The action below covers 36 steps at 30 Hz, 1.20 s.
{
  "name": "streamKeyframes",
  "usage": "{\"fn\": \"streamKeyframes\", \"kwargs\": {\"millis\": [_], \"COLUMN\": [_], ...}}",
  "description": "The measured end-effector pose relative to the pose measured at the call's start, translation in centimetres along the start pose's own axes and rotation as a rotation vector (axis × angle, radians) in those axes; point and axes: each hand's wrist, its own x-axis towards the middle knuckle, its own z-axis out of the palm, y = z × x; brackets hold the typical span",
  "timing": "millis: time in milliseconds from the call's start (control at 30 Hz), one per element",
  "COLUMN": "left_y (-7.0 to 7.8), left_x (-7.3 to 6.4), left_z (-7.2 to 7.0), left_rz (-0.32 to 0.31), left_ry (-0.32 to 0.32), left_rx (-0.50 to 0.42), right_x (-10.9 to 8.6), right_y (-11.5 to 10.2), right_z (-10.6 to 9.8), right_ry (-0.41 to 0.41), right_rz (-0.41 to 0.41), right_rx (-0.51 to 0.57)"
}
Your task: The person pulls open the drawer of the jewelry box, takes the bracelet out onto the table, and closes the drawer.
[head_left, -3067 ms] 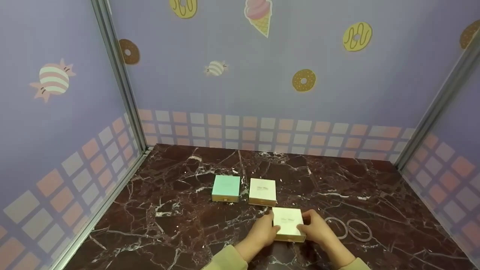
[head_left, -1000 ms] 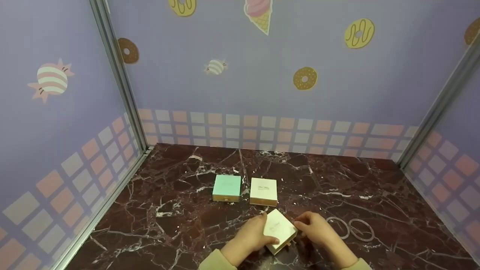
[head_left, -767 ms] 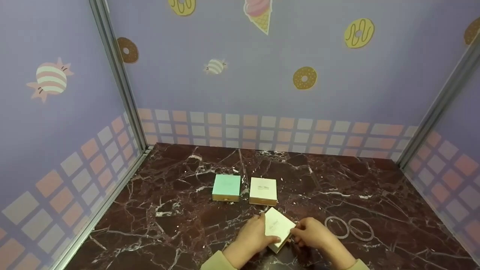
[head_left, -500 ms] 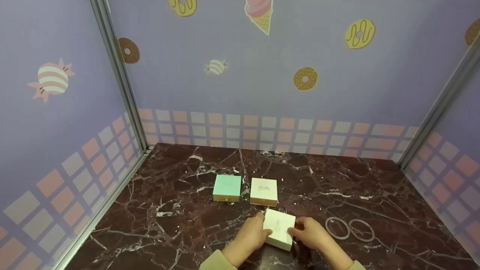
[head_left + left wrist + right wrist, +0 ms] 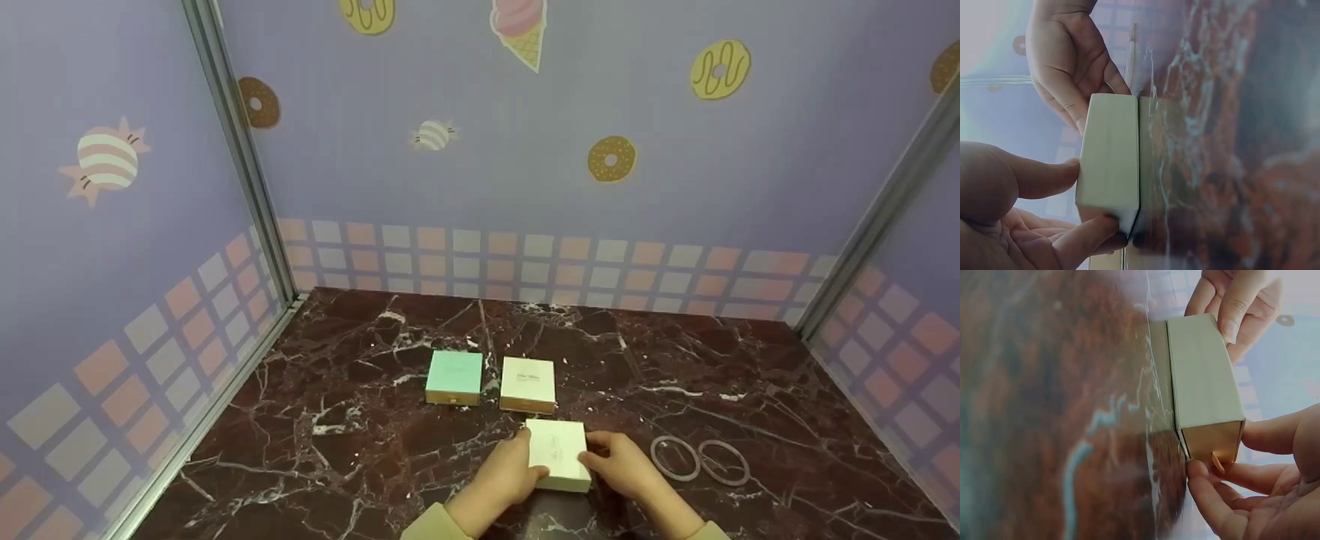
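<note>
A small cream box (image 5: 559, 446) stands on the dark marbled table near its front, squared up between both hands. My left hand (image 5: 504, 472) grips its left side, thumb over the top edge and fingers along the side. My right hand (image 5: 621, 463) pinches the opposite side, its thumb at the top edge. In the right wrist view, the box's gold drawer end (image 5: 1207, 445) faces the right fingers, with a small pull tab (image 5: 1218, 463) sticking out. The left wrist view shows the plain side (image 5: 1111, 152) of the box upright on the tabletop.
Behind the held box lie a second cream box (image 5: 528, 381) with dark lettering and a mint-green box (image 5: 454, 373), both with gold fronts. Two pale rings, a left ring (image 5: 681, 478) and a right ring (image 5: 747, 472), lie right of my right hand. Patterned walls enclose the table.
The held box has turned counterclockwise, from its gold end facing me, through a diagonal, to that end facing right. My hands have shifted slightly left with it. The other boxes and rings stay put.
</note>
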Motion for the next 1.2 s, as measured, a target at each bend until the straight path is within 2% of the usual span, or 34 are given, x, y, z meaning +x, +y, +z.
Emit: {"fn": "streamKeyframes", "kwargs": {"millis": [267, 433, 567, 767, 900, 1033, 1200], "left_y": [0.0, 0.0, 0.0, -0.5, -0.8, -1.1, -1.1], "left_x": [-0.1, 0.0, 0.0, 0.1, 0.2, 0.3, 0.4], "left_z": [0.0, 0.1, -0.1, -0.5, -0.7, -0.6, -0.6], "left_rz": [0.005, 0.012, 0.066, 0.184, 0.236, 0.261, 0.266], "left_ry": [0.011, -0.017, -0.051, -0.106, -0.139, -0.135, -0.127], "left_rx": [0.005, 0.008, 0.033, 0.167, 0.222, 0.266, 0.279], "right_x": [0.0, -0.1, -0.1, -0.1, -0.2, -0.2, -0.2], "right_y": [-0.2, -0.3, -0.4, -0.4, -0.3, -0.2, -0.2], "right_z": [0.1, 0.2, 0.2, 0.2, 0.2, 0.1, 0.2], "right_ry": [0.017, 0.025, 0.028, 0.023, 0.008, -0.013, 0.003], "right_rz": [0.003, 0.002, 0.005, 0.007, 0.005, 0.006, 0.002], "right_rx": [-0.029, -0.049, -0.059, -0.050, -0.034, -0.007, -0.036]}}
